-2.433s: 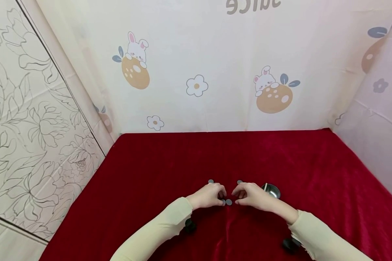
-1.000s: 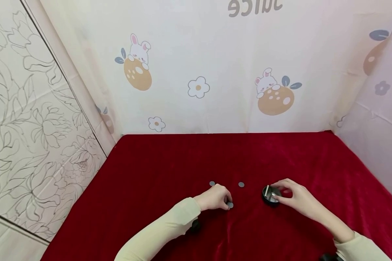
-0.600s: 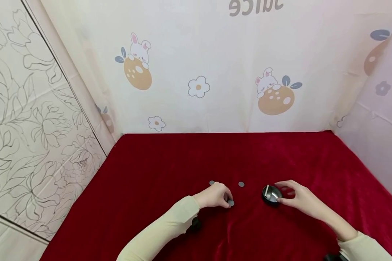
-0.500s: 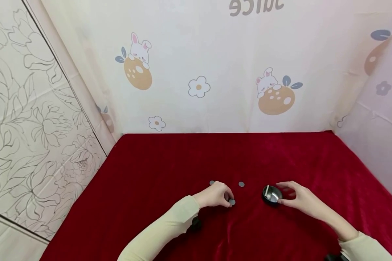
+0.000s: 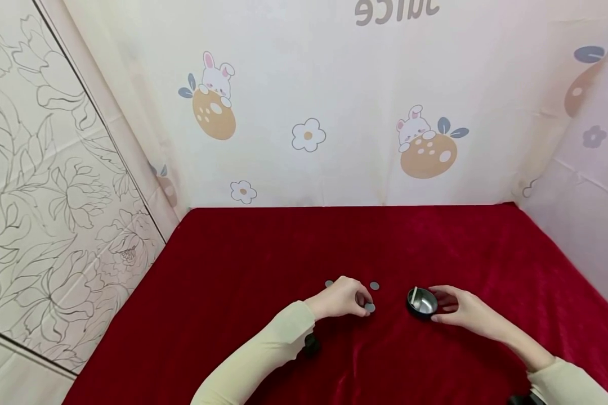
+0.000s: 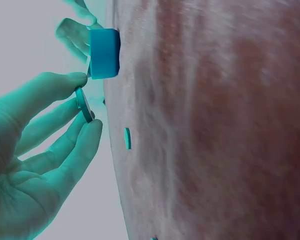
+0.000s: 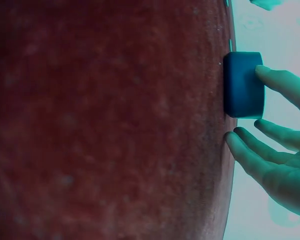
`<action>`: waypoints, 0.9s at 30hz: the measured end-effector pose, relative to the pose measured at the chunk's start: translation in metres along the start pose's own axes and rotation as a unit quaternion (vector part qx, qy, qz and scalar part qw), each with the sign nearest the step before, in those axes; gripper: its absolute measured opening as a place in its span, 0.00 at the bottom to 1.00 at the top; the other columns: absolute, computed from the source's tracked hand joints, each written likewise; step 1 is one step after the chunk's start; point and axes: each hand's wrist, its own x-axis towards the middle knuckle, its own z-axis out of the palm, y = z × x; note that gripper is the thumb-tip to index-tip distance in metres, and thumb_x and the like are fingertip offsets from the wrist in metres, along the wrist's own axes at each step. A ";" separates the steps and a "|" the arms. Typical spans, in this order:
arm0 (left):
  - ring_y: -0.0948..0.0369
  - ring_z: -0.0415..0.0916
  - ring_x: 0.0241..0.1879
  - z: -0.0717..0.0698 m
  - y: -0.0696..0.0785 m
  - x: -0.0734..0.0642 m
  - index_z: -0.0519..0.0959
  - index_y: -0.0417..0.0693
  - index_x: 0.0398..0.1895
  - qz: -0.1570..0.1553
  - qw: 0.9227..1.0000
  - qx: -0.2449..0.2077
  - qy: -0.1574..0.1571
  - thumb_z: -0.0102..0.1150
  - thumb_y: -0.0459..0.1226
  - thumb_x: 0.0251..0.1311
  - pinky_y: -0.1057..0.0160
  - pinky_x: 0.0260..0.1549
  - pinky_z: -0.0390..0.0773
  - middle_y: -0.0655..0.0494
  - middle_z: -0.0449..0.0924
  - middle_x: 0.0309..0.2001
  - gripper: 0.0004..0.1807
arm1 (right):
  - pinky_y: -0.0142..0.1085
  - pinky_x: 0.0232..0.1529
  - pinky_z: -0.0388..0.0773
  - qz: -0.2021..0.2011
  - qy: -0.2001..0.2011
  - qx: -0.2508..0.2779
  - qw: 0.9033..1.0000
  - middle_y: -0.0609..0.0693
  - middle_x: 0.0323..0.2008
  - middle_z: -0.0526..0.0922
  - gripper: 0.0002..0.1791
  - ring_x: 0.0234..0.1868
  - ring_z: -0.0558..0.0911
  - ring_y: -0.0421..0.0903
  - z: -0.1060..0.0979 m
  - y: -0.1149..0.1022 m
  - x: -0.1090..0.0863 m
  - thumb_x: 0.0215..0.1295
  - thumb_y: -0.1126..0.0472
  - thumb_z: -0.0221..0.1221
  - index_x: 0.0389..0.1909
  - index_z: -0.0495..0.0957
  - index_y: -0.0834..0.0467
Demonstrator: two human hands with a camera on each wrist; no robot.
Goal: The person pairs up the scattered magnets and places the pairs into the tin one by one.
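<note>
My left hand (image 5: 340, 298) pinches a small grey coin-sized disc (image 5: 369, 307) between thumb and fingertips. In the left wrist view that disc (image 6: 84, 105) is tilted and held above the cloth. Two similar flat discs lie beyond it: one disc (image 5: 329, 284) partly behind the left hand and another disc (image 5: 374, 286) to its right. My right hand (image 5: 467, 311) is beside a small round dark bowl (image 5: 425, 306), shiny inside, with a white stick (image 5: 414, 295) leaning in it. In the right wrist view, its thumb (image 7: 282, 82) overlaps the bowl's rim and its fingers are spread; contact is unclear.
A red velvet cloth (image 5: 263, 253) covers the table. A pale printed curtain (image 5: 354, 157) stands at the back, with a flower-patterned panel (image 5: 56, 197) on the left. Dark wrist devices show under both sleeves.
The right hand has moved from the middle to the bowl, reached into it and drawn back to its right side. The left hand has lifted a disc and carried it rightward.
</note>
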 end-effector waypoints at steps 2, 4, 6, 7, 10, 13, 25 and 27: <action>0.75 0.67 0.23 0.000 0.002 0.002 0.82 0.47 0.33 0.002 1.000 0.003 0.003 0.64 0.36 0.48 0.80 0.24 0.67 0.64 0.75 0.25 0.07 | 0.31 0.33 0.75 -0.001 0.001 0.004 1.000 0.62 0.39 0.76 0.28 0.35 0.78 0.37 0.001 0.002 0.001 0.48 0.64 0.65 0.48 0.67 0.73; 0.75 0.67 0.23 0.000 0.005 0.005 0.82 0.47 0.33 0.007 1.000 0.006 0.006 0.63 0.36 0.48 0.81 0.24 0.67 0.64 0.75 0.24 0.07 | 0.30 0.33 0.75 0.001 0.003 0.008 1.000 0.63 0.40 0.76 0.28 0.35 0.78 0.36 0.002 0.003 0.001 0.47 0.64 0.65 0.48 0.67 0.73; 0.75 0.68 0.24 0.000 0.007 0.008 0.82 0.47 0.33 0.014 1.000 0.006 0.011 0.63 0.37 0.48 0.81 0.25 0.67 0.64 0.75 0.25 0.07 | 0.30 0.33 0.75 0.003 0.006 0.014 1.000 0.64 0.40 0.76 0.28 0.36 0.78 0.36 0.002 0.002 0.002 0.47 0.65 0.65 0.49 0.67 0.73; 0.75 0.68 0.24 0.000 0.009 0.010 0.82 0.47 0.33 0.018 1.000 0.005 0.013 0.63 0.37 0.48 0.81 0.25 0.67 0.64 0.75 0.25 0.07 | 0.30 0.33 0.75 0.003 0.007 0.016 1.000 0.64 0.40 0.76 0.29 0.36 0.78 0.36 0.002 0.002 0.002 0.47 0.65 0.65 0.49 0.67 0.73; 0.76 0.68 0.24 0.000 0.013 0.014 0.82 0.47 0.34 0.027 0.999 0.004 0.018 0.63 0.38 0.49 0.82 0.25 0.67 0.64 0.76 0.26 0.08 | 0.31 0.33 0.76 0.003 0.007 0.023 1.000 0.65 0.40 0.76 0.28 0.36 0.78 0.36 0.001 0.000 0.003 0.47 0.65 0.65 0.48 0.67 0.74; 0.75 0.68 0.25 0.000 0.017 0.019 0.82 0.47 0.34 0.025 1.000 -0.003 0.018 0.63 0.38 0.49 0.82 0.26 0.67 0.64 0.76 0.27 0.09 | 0.30 0.33 0.75 0.008 0.003 0.026 1.000 0.65 0.40 0.75 0.28 0.35 0.78 0.37 0.001 -0.001 0.004 0.47 0.65 0.65 0.48 0.68 0.74; 0.77 0.67 0.25 0.005 0.029 0.037 0.82 0.48 0.34 0.026 0.999 -0.001 0.026 0.64 0.39 0.48 0.84 0.25 0.66 0.66 0.76 0.27 0.10 | 0.30 0.33 0.76 0.022 -0.016 0.033 0.999 0.65 0.41 0.75 0.27 0.35 0.78 0.38 -0.002 -0.001 0.005 0.48 0.63 0.65 0.47 0.69 0.73; 0.77 0.67 0.25 0.006 0.030 0.041 0.82 0.48 0.34 0.026 0.999 0.000 0.028 0.65 0.39 0.47 0.84 0.25 0.66 0.66 0.76 0.27 0.10 | 0.30 0.33 0.76 0.019 -0.017 0.035 0.999 0.65 0.41 0.75 0.26 0.35 0.78 0.38 -0.002 -0.001 0.006 0.48 0.64 0.65 0.46 0.69 0.73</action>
